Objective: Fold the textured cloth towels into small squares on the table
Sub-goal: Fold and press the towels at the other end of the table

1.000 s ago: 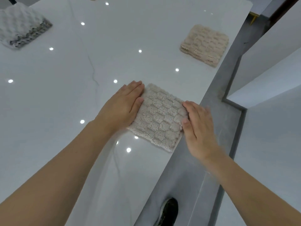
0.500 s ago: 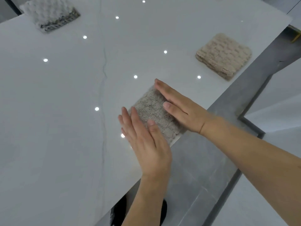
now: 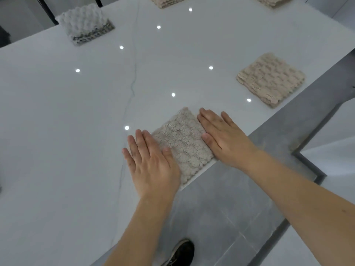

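while both palms square it up, the towel sits close to the table's edge

because the folded beige towel (image 3: 182, 143) lies right at the near edge of the white table (image 3: 76, 131), a push toward the body could, i think, slide a corner off the rim and let the layers spill open. uneven pressure from the two sides could also skew the square or make the plush layers creep apart.

the left hand (image 3: 151, 164) lies flat, fingers straight, against the towel's left side, thumb just on the fabric. the right hand (image 3: 222, 137) lies flat too, fingers straight along the right side, thumb touching the cloth. neither hand grips anything; the towel sits between them.

three more folded beige towels, one (image 3: 270, 79) near the right edge and two (image 3: 169, 0) (image 3: 272, 0) at the far edge, and a white bumpy one (image 3: 86, 24) lie well apart, so this may be the last to finish.
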`<action>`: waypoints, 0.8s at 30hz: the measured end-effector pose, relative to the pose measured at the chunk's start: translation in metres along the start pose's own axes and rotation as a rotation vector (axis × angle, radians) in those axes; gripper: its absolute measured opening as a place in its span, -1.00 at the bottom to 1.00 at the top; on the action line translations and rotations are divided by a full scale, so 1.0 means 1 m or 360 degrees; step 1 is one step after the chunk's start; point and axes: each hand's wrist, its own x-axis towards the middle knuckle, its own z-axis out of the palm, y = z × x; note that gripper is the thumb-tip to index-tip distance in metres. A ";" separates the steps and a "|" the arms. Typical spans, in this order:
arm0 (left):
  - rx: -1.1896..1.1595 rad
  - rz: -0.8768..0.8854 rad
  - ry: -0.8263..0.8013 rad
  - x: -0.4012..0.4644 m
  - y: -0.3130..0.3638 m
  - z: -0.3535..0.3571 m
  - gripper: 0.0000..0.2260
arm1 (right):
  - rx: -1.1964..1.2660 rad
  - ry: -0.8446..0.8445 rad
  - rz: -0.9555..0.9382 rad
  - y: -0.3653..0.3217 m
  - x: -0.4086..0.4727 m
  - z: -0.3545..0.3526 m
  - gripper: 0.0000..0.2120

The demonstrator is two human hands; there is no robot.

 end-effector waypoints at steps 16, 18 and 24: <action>-0.0818 0.1102 -0.0969 0.176 0.163 0.007 -0.51 | 0.1316 0.1394 0.1490 0.095 0.008 -0.049 -0.50; -0.0880 0.1120 -0.1037 0.189 0.185 0.017 -0.52 | 0.1353 0.1445 0.1535 0.108 0.018 -0.050 -0.50; -0.1068 0.1163 -0.1248 0.213 0.245 0.040 -0.55 | 0.1415 0.1523 0.1523 0.140 0.040 -0.055 -0.49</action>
